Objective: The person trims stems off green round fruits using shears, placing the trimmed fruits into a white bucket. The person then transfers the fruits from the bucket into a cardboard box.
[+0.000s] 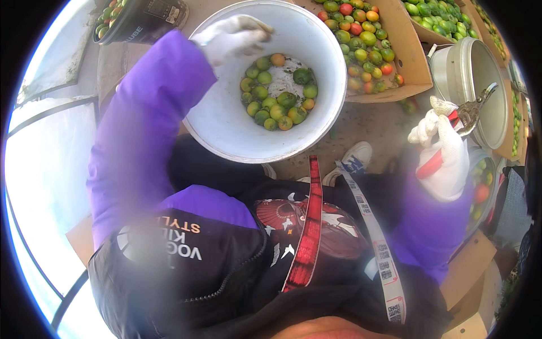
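Note:
My left hand (237, 37), in a white glove, is over the far left part of a large white bucket (211, 123). Its fingers are bent and close together, and I cannot tell whether anything is between them. Green and orange tomatoes (278, 112) lie on the bucket's floor, mostly around a bare patch with bits of debris. Off to the right, my gloved right hand (444, 165) holds pruning shears (473, 111) with red handles. Their metal blades point up and away from me, in front of a pale bucket (491, 93) that lies tilted.
A cardboard box (413, 80) of green, orange and red tomatoes (360, 40) sits beyond the bucket. More green tomatoes (440, 19) fill a box farther right. A black bucket (144, 21) of tomatoes is at far left. Another tomato container (480, 190) sits beside my right sleeve.

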### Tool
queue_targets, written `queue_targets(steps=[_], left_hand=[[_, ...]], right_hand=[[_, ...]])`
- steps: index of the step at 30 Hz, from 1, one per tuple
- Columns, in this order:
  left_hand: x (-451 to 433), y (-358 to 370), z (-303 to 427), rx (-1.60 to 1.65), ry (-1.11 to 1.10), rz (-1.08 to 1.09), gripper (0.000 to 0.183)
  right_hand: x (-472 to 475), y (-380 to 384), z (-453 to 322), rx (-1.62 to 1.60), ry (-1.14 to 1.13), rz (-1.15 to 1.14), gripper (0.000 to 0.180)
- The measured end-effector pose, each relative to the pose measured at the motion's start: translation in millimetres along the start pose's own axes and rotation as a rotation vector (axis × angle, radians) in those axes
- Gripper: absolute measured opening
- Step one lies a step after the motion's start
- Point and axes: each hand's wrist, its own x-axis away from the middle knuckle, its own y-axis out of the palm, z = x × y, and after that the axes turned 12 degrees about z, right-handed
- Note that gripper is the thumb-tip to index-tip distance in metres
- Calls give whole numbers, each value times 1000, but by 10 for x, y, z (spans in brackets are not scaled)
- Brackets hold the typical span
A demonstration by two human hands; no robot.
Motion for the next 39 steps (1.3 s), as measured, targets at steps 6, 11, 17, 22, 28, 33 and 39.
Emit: queue_targets(steps=[6,11,17,22,28,33,39], left_hand=[[-789,1265,-938,-897,17,-425,48],[-660,1461,-1139,-985,50,-438,53],[-554,996,-531,-223,-74,-232,63],[74,512,189,291,-139,-190,76],[519,963,552,288,195,55,79],[544,1210,612,151,384,167,77],[528,1250,631,217,275,187,75]], right_hand=[[180,27,-66,132,-36,153,31],[160,6,-40,131,-50,54,33],[120,156,-107,325,13,19,36],[45,236,97,878,-516,-100,55],[22,208,412,1149,-1079,-157,54],[-9,211,417,1238,-1156,-159,50],[-51,234,414,1273,-1150,-120,40]])
